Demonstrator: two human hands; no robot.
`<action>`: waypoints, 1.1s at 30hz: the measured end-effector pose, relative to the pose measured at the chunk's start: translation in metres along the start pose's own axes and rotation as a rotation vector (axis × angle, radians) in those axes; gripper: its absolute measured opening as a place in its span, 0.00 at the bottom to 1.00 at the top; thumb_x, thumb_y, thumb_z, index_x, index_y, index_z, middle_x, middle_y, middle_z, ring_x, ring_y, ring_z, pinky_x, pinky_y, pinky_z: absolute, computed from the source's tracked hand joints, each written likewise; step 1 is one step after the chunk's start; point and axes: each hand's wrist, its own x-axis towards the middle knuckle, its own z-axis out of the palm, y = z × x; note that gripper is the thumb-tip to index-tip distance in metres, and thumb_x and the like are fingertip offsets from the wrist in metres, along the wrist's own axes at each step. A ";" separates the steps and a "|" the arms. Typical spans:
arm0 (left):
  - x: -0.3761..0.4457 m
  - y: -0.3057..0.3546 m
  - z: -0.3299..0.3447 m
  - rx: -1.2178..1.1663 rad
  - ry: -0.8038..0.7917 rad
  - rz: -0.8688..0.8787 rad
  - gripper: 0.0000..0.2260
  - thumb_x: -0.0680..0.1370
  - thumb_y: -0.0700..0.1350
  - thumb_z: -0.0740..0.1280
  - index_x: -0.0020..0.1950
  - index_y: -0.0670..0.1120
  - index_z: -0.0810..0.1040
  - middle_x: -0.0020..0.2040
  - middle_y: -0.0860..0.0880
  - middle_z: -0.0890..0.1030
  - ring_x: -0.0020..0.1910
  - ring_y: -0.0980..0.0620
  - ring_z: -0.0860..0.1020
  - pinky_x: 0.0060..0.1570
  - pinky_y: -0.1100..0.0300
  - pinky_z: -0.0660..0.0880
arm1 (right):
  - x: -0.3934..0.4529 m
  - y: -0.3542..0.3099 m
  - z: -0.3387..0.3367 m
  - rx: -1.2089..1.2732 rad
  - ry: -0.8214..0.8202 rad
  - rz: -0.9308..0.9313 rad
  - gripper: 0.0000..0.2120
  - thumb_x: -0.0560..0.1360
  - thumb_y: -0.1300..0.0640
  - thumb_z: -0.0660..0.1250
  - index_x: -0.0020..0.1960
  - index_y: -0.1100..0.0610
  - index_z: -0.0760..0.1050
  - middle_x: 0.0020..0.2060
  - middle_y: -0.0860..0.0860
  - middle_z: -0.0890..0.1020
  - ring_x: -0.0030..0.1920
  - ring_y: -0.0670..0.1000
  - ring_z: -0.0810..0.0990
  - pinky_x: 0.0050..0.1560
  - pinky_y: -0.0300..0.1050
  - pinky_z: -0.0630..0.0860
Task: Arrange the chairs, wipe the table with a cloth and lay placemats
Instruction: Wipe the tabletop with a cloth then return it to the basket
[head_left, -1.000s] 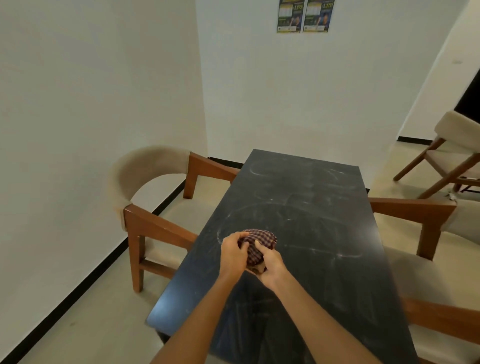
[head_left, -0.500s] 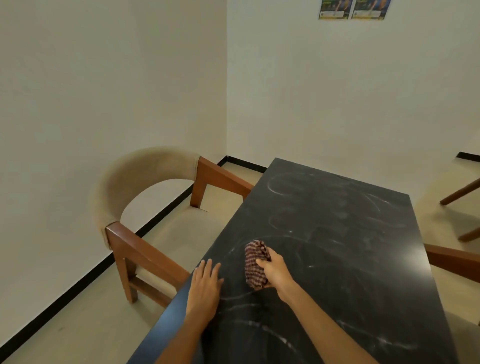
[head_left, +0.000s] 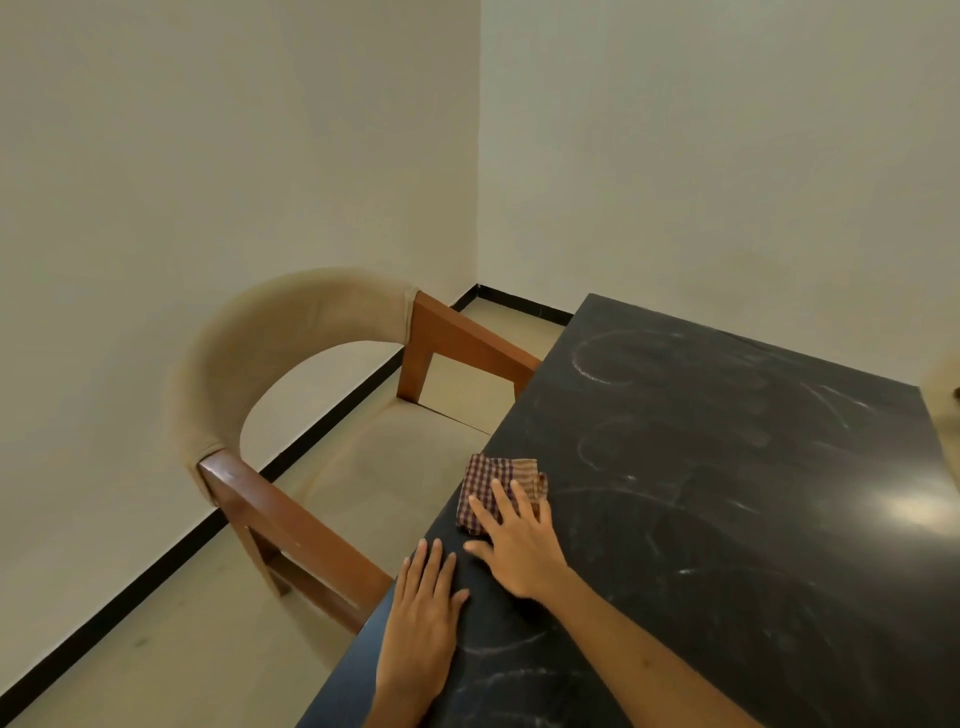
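Note:
A folded checked cloth (head_left: 496, 480) lies on the black table (head_left: 727, 493) close to its left edge. My right hand (head_left: 517, 545) presses flat on the cloth's near half, fingers spread over it. My left hand (head_left: 423, 608) rests flat and open on the tabletop just behind and left of the right one, at the table's left edge. Pale smear arcs mark the tabletop. A wooden chair (head_left: 311, 415) with a beige curved back and seat stands pushed against the table's left side.
White walls meet in a corner behind the chair, with a black skirting strip (head_left: 156, 561) along the beige floor. A bright light reflection (head_left: 914, 506) sits on the table's right part. The table's far end stands near the back wall.
The right hand went from gripping the bunched cloth to lying flat on it, now nearer the left edge. The left hand let go and settled flat on the table. The view turned left.

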 end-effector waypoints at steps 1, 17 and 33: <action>0.001 0.000 0.001 -0.004 -0.017 0.005 0.29 0.82 0.57 0.41 0.63 0.46 0.78 0.65 0.46 0.76 0.77 0.50 0.46 0.71 0.56 0.46 | 0.003 0.004 0.002 -0.043 0.052 -0.035 0.33 0.77 0.34 0.40 0.78 0.46 0.49 0.78 0.54 0.48 0.77 0.59 0.41 0.72 0.64 0.40; 0.040 -0.003 0.006 -0.158 0.255 0.035 0.24 0.82 0.54 0.42 0.55 0.49 0.77 0.54 0.50 0.76 0.51 0.51 0.76 0.52 0.56 0.77 | 0.051 0.064 -0.002 -0.177 0.066 -0.510 0.29 0.81 0.37 0.45 0.79 0.46 0.46 0.78 0.48 0.45 0.77 0.52 0.35 0.73 0.57 0.30; 0.040 -0.006 0.015 -0.049 0.322 0.069 0.15 0.79 0.45 0.55 0.56 0.44 0.80 0.54 0.48 0.79 0.51 0.49 0.77 0.51 0.54 0.76 | 0.085 0.083 -0.003 -0.075 0.135 -0.347 0.29 0.80 0.38 0.37 0.78 0.47 0.52 0.77 0.46 0.51 0.77 0.53 0.39 0.76 0.58 0.38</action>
